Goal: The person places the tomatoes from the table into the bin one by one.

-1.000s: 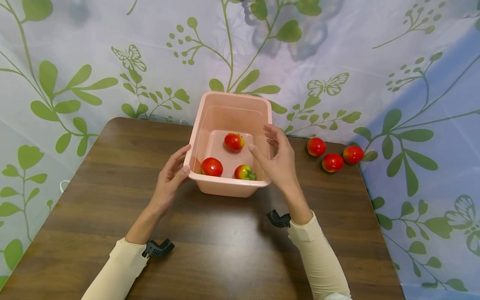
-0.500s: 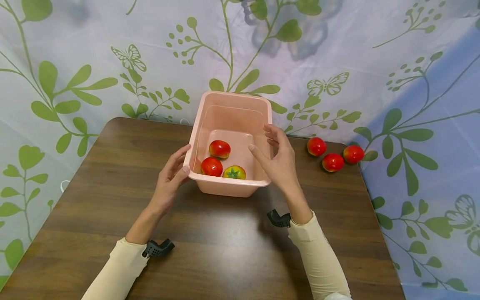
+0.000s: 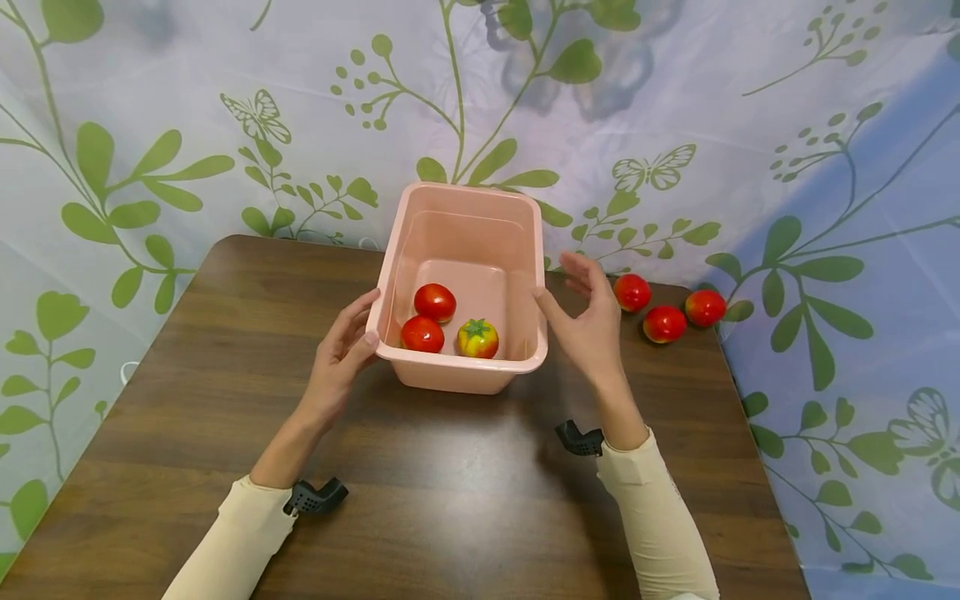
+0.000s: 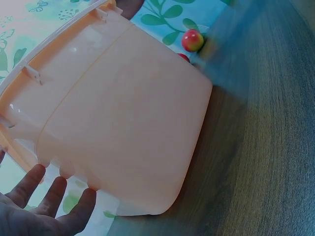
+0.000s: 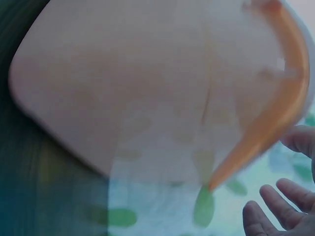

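A pink plastic bin (image 3: 450,379) stands on the table at its back edge. Inside it, two red tomatoes (image 3: 435,302) touch each other near the left wall, and a yellow-red tomato (image 3: 477,339) with its green calyx up lies to their right. My left hand (image 3: 341,350) rests on the bin's left side, thumb at the near rim corner; in the left wrist view its straight, spread fingers (image 4: 53,199) touch the outer wall. My right hand (image 3: 588,325) is right of the bin, fingers spread, holding nothing; its thumb (image 5: 298,139) is close to the rim, contact unclear.
Three more red tomatoes (image 3: 664,324) lie together at the table's back right corner, just right of my right hand. Behind the brown wooden table (image 3: 450,492) hangs a leaf-patterned cloth (image 3: 300,50). A black wrist mount (image 3: 579,437) sticks out from my right forearm.
The tomatoes in the bin have rolled: one shifted left against another, and the yellow-red one turned its calyx up. My right hand has moved right, off the bin's rim. My left hand stays put.
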